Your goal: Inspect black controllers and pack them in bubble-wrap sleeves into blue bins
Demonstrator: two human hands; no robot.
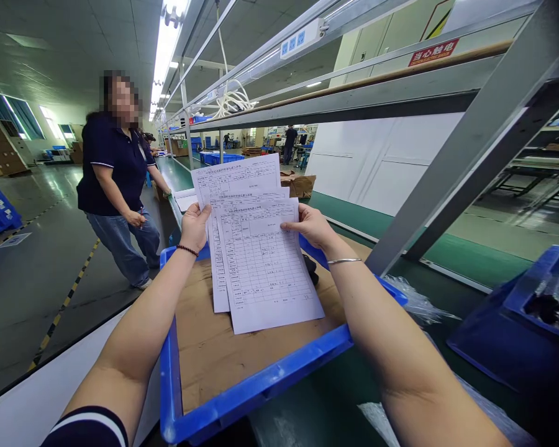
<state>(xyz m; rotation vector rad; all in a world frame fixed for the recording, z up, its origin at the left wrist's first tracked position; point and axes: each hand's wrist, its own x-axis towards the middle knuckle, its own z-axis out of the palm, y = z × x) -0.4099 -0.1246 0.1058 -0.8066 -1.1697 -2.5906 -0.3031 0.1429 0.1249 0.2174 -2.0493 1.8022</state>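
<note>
Several printed paper forms (272, 267) with tables and some handwriting are held up fanned out between my two hands. My left hand (195, 228) pinches the sheets at their left edge. On the other side, my right hand (310, 226) grips the front sheet near its upper right corner, thumb on top. Below the papers sits a blue plastic bin (256, 388), with brown cardboard (200, 366) across its inside. A dark object (311, 268) lies partly hidden behind the sheets, its kind unclear.
A person (118, 167) in a dark shirt stands to the left beside the bench. At right, another blue bin (507, 323) holds dark, plastic-wrapped items. Clear plastic wrap (417, 298) lies on the green bench. A slanted metal post (451, 143) and shelf rise on the right.
</note>
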